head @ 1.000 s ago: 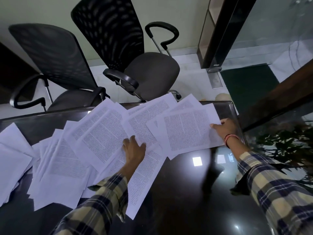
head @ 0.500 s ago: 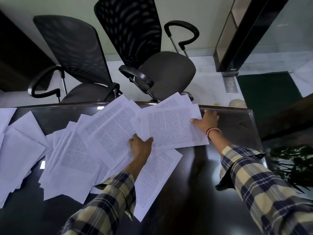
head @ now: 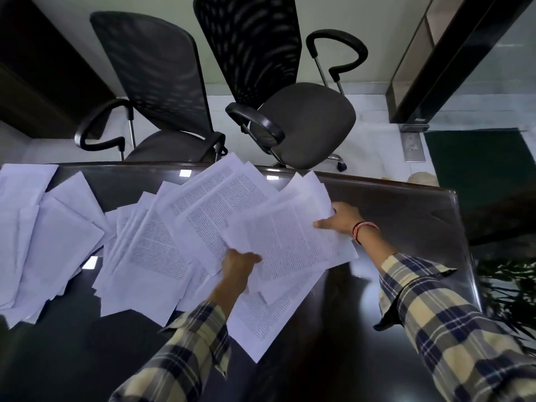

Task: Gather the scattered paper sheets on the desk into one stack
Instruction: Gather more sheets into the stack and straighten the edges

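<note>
Several printed white sheets lie fanned across a dark glossy desk (head: 406,216). A small bundle of sheets (head: 287,236) at the middle right is held between both hands and partly lifted. My left hand (head: 239,264) grips its near left edge, thumb on top. My right hand (head: 340,219) holds the far right edge, fingers curled under the paper, a red band on the wrist. More overlapping printed sheets (head: 150,248) spread to the left of the bundle. A looser group of blank-looking sheets (head: 37,236) lies at the far left.
Two black mesh-backed office chairs (head: 162,82) (head: 301,123) stand just beyond the desk's far edge. A dark cabinet (head: 34,68) is at the back left. A glass partition with a dark frame (head: 452,59) stands at the right, a plant (head: 510,291) below it.
My right hand slid the right-hand sheets leftward over the others. Both hands now grip that bundle, its edges lifted off the desk. The camera view shifted right and down.
</note>
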`<state>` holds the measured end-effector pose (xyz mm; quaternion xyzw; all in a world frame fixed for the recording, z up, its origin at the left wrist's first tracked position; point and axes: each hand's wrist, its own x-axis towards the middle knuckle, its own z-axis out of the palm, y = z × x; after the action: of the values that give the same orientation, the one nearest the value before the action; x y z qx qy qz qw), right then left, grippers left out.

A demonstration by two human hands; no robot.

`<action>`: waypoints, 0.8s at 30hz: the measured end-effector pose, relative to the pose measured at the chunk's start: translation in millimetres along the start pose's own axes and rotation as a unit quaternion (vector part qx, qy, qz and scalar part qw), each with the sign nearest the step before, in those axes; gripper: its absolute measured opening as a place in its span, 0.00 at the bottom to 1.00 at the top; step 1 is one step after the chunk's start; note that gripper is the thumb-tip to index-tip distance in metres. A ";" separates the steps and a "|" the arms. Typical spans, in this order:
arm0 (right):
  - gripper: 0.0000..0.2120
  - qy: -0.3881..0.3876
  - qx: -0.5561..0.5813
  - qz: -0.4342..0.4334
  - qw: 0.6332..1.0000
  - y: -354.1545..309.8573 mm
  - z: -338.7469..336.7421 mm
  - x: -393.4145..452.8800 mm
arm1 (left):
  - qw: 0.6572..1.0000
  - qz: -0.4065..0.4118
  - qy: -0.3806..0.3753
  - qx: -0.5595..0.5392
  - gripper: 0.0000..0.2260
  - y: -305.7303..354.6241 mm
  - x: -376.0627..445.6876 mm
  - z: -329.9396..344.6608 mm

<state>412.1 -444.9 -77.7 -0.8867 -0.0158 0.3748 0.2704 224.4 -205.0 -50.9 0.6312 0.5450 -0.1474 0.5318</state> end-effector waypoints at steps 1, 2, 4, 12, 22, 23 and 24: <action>0.37 -0.010 -0.031 -0.009 0.999 -3.6 4.7 -2.3 | 1.000 -0.029 -0.009 -0.004 0.21 -16.0 -1.4 -7.3; 0.38 -0.015 -0.070 -0.018 0.997 -11.4 10.2 -8.7 | 0.998 -0.058 -0.023 -0.004 0.22 -31.1 -4.3 -15.1; 0.37 -0.030 -0.148 -0.038 0.988 -29.0 21.6 -22.7 | 0.994 -0.107 -0.031 0.002 0.21 -55.9 -12.6 -29.4; 0.44 -0.016 -0.231 -0.095 0.968 -78.8 75.0 -65.5 | 0.968 -0.187 0.154 0.060 0.31 -107.9 -27.6 -72.2; 0.43 0.220 0.247 0.299 0.895 -50.4 151.7 -158.5 | 0.945 0.187 0.113 0.245 0.29 -26.4 11.8 -135.4; 0.44 0.213 0.244 0.315 0.892 -50.8 163.2 -167.7 | 0.929 0.217 0.088 0.288 0.30 -16.5 25.6 -138.6; 0.45 0.211 0.241 0.325 0.890 -52.7 175.9 -173.3 | 0.909 0.247 0.063 0.330 0.31 -6.4 40.6 -141.5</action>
<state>178.4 -357.6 -38.8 -0.8080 0.4218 0.2380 0.3354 178.1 -66.8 -30.0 0.8931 0.3244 -0.1431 0.2768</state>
